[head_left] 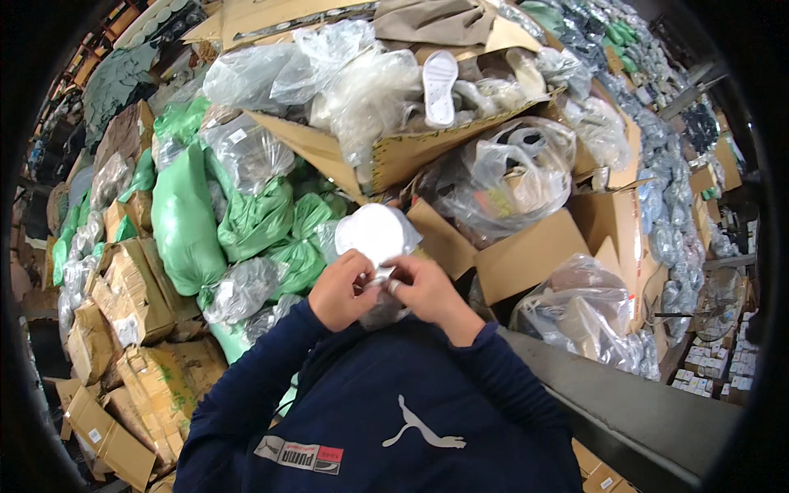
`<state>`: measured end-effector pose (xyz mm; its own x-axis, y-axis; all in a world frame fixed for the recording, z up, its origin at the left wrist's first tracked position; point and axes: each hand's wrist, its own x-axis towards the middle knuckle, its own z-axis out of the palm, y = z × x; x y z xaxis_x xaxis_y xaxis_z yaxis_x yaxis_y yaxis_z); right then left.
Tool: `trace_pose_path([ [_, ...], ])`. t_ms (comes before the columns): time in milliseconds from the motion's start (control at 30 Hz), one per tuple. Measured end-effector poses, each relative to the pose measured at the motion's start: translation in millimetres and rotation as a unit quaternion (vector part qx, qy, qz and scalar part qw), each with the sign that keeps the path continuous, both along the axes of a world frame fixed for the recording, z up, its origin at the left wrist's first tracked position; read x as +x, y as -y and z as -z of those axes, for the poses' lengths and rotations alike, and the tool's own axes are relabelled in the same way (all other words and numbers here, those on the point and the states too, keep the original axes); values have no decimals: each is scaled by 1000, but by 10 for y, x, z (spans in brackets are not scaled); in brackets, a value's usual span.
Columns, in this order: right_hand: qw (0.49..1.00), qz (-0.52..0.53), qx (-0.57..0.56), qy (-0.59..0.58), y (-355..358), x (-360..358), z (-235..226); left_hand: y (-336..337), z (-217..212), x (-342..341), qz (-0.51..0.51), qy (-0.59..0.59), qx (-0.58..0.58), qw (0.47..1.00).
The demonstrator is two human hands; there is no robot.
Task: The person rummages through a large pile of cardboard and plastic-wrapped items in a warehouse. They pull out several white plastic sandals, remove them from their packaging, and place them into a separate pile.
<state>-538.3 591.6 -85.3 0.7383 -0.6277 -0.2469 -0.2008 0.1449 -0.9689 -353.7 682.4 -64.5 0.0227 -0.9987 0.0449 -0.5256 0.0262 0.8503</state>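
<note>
Close in front of my chest, both hands pinch the near end of a clear plastic bag (408, 233). Flat white pieces with rounded ends (369, 232) show at its far side; their exact kind is hard to make out. My left hand (341, 292) is closed, its fingertips gathered at the bag's edge. My right hand (429, 289), with a ring on one finger, is closed from the other side, close to the left fingertips. More crumpled clear film hangs below the hands. Just what lies between the fingertips is partly hidden.
Beyond my hands stands an open cardboard box (444, 148) full of clear bags, with a white shoe sole (440, 89) on top. Green sacks (187, 218) lie left, above worn cartons (140, 292). Right are another open box (526, 259) and a grey metal beam (608, 390).
</note>
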Motion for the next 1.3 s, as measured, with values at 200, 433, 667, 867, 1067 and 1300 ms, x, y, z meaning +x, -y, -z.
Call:
trace_pose_path([
  [200, 978, 82, 183, 63, -125, 5, 159, 135, 142, -41, -189, 8, -48, 981],
  [433, 955, 156, 168, 190, -86, -93, 384, 220, 214, 239, 48, 12, -23, 999],
  [667, 990, 11, -139, -33, -102, -114, 611, 227, 381, 389, -13, -25, 44, 999],
  [867, 954, 141, -161, -208, 411, -359, 516, 345, 133, 1171, -210, -117, 36, 970],
  [1067, 960, -8, -278, 40, 517, 478, 612, 433, 430, 905, -47, -243, 151, 957],
  [1300, 960, -71, -269, -19, 714, 469, 839, 414, 426, 912, -108, -314, 181, 926],
])
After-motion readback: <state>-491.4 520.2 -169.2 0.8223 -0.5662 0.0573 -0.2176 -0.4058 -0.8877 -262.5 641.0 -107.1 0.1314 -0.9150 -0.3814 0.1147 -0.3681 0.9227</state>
